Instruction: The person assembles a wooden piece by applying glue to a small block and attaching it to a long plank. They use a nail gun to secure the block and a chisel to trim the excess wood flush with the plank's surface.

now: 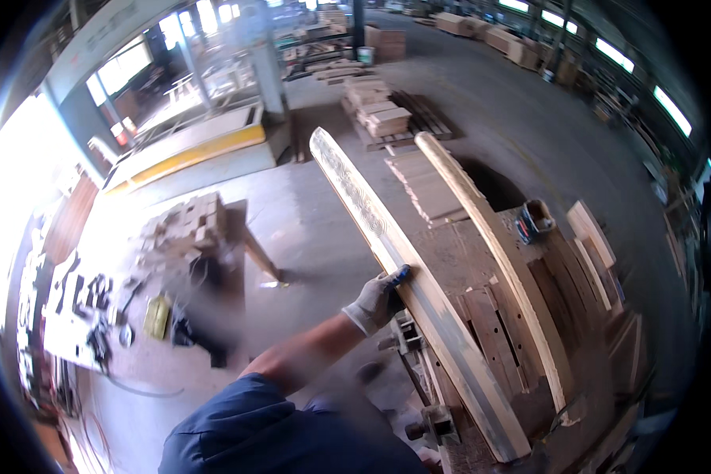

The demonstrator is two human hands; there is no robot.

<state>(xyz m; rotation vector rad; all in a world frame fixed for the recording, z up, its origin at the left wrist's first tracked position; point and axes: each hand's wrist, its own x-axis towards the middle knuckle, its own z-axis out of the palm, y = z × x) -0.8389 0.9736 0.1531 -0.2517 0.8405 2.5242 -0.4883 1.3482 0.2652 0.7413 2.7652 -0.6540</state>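
Note:
My left hand [378, 303], in a pale work glove with blue at the fingertips, is closed on the near edge of a long wooden board [438, 304]. The board runs diagonally from far left to near right, with a rounded far end and a grey streak along its face. Its near part lies over a workbench [442, 257], while its far end sticks out past the bench. To its right, apart from it, lies a second long, slightly curved wooden piece [494, 245] with a rough edge. My right hand does not show.
Metal clamps [436, 425] line the bench's near left side. A container [535, 220] and several dark wood strips [557, 296] sit on the right. At left, a table [227, 304] bears wood blocks [189, 229] and tools. Farther off stand a yellow-striped machine [189, 162] and stacked boards [379, 110].

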